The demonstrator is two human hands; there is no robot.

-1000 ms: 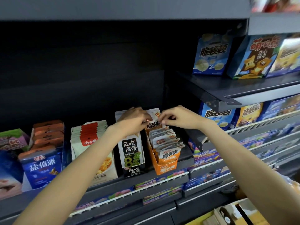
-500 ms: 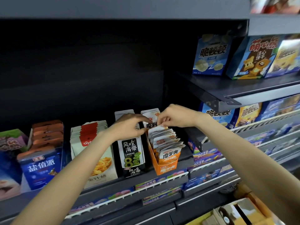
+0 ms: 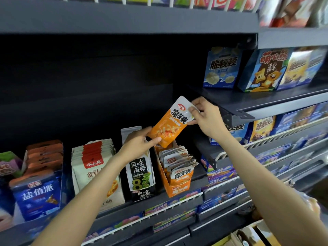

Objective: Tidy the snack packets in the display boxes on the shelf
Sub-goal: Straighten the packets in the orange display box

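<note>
Both hands pinch the orange konjac packet (image 3: 168, 124), left hand (image 3: 137, 145) at its bottom, right hand (image 3: 206, 118) at its top, tilted directly above the orange display box (image 3: 177, 188).

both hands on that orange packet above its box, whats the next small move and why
Probably lower the orange packet upright into the back of the orange display box: the left hand and right hand hold it tilted just above, while the other packets stand in the box.
</note>
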